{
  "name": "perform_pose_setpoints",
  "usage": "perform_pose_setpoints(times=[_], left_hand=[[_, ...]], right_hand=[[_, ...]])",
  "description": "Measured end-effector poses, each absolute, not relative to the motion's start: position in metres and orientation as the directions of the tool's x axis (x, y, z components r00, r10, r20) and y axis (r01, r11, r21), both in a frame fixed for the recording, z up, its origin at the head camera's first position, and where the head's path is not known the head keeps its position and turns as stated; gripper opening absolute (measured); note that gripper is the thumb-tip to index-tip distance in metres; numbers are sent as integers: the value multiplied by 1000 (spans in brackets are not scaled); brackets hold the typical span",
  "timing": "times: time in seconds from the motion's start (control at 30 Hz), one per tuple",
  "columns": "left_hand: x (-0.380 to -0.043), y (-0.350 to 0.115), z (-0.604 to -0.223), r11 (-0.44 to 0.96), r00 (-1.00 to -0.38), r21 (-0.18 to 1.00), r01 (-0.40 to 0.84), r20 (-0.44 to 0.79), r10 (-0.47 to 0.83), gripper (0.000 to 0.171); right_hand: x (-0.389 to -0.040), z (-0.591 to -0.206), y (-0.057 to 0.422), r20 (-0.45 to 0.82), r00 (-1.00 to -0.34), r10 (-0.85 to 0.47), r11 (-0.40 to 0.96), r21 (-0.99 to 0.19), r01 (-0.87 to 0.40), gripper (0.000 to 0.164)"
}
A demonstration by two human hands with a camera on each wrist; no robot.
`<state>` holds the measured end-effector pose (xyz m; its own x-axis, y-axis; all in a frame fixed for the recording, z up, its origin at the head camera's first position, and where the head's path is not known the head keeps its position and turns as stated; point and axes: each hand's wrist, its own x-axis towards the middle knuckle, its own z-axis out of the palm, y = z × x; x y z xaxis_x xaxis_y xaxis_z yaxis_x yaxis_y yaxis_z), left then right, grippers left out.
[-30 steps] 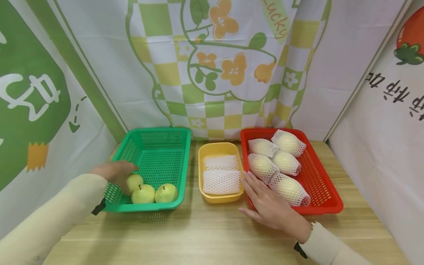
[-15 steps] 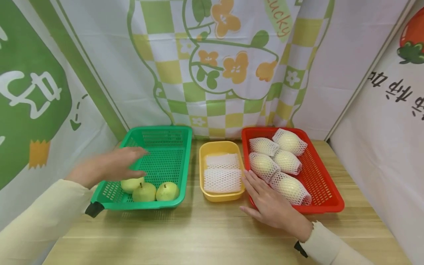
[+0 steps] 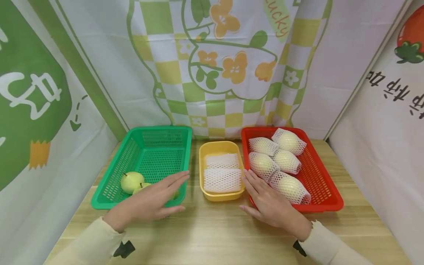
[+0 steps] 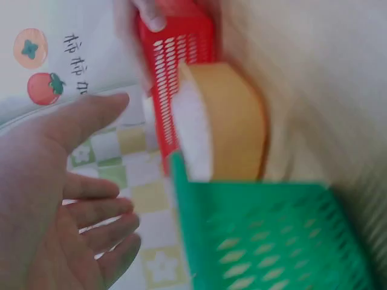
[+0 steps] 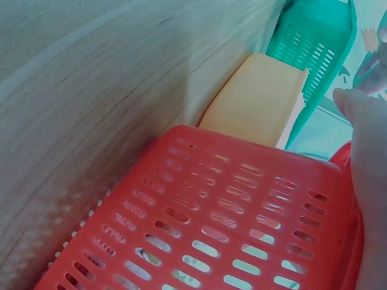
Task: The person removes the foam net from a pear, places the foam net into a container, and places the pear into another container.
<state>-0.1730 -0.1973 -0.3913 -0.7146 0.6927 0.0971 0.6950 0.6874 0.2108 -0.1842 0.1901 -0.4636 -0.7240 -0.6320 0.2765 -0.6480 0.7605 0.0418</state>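
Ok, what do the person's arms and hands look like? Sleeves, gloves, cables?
Left hand and right hand: bare, no gloves. Long, plain cream fabric sleeves on both sides. A small, flat black tab pokes out at the end of each. No cables or markings visible.

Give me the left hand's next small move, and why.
Probably shift the left hand to the yellow tray and pinch a foam net: the hand is empty, bare pears sit in the green basket, and netted pears lie in the red basket.
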Motion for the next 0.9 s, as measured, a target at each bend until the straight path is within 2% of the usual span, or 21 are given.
perform_pose_setpoints(times=[0.13, 0.2, 0.37, 0.43, 0.5, 0.63, 0.77, 0.9], left_hand=[[-172, -187, -421, 696, -716, 167, 698, 173, 676, 87], [-173, -185, -435, 703, -702, 89, 705, 223, 676, 89], [-176, -181, -460, 700, -620, -171, 693, 354, 700, 95], [-177, -181, -465, 703, -604, -221, 675, 382, 700, 96], [-177, -181, -468, 715, -610, -243, 656, 388, 691, 97], [-177, -179, -469, 734, -639, -258, 628, 368, 675, 96], [-176, -178, -470, 744, -660, -247, 621, 348, 666, 96], [-174, -177, -469, 747, -667, -241, 620, 341, 663, 95]], right_hand=[[-183, -462, 190, 265, -731, -628, 764, 34, -644, 89], [-183, -462, 190, 266, -729, -631, 762, 38, -646, 89], [-184, -462, 191, 283, -712, -642, 754, 61, -655, 89], [-185, -462, 191, 284, -712, -642, 753, 58, -656, 89], [-185, -461, 192, 270, -718, -642, 751, 33, -659, 90], [-185, -453, 197, 195, -756, -625, 748, -127, -651, 94], [-185, -433, 212, 120, -826, -551, 772, -302, -559, 95], [-190, -412, 238, 90, -892, -443, 825, -349, -445, 95]])
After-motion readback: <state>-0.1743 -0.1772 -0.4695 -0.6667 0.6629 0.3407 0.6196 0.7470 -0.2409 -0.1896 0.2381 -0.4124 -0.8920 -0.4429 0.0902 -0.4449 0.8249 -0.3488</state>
